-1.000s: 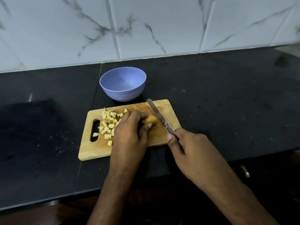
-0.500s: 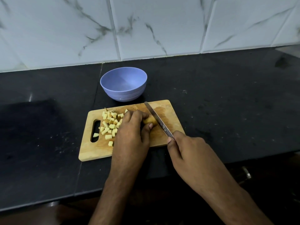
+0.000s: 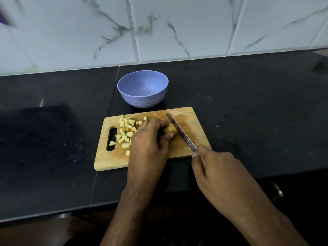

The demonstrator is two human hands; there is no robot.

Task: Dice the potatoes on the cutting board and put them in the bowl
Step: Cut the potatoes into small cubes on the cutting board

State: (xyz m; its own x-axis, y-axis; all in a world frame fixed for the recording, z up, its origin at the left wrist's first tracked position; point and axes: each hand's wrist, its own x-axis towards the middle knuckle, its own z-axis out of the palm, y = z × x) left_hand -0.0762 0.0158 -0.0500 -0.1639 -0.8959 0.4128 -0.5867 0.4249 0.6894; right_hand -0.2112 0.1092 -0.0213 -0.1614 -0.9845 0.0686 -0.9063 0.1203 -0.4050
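Note:
A wooden cutting board (image 3: pixel 197 132) lies on the black counter. Several pale potato cubes (image 3: pixel 126 132) are heaped on its left half, near the handle slot. My left hand (image 3: pixel 149 139) curls over a remaining potato piece (image 3: pixel 170 129) in the board's middle, holding it between thumb and fingers. My right hand (image 3: pixel 214 167) grips the handle of a knife (image 3: pixel 179 130); its blade runs diagonally across the board and meets the right side of the potato piece. Behind the board stands a blue bowl (image 3: pixel 142 88) with nothing visible inside.
The black counter (image 3: pixel 257 112) stretches left and right of the board and ends at a white marble-tiled wall (image 3: pixel 177 27). The counter's front edge runs just below the board. A dark rectangular patch (image 3: pixel 35 132) lies on the counter at left.
The knife has slid a little back and forth against the potato piece. My left hand has stayed on the piece, and the cubes have not moved.

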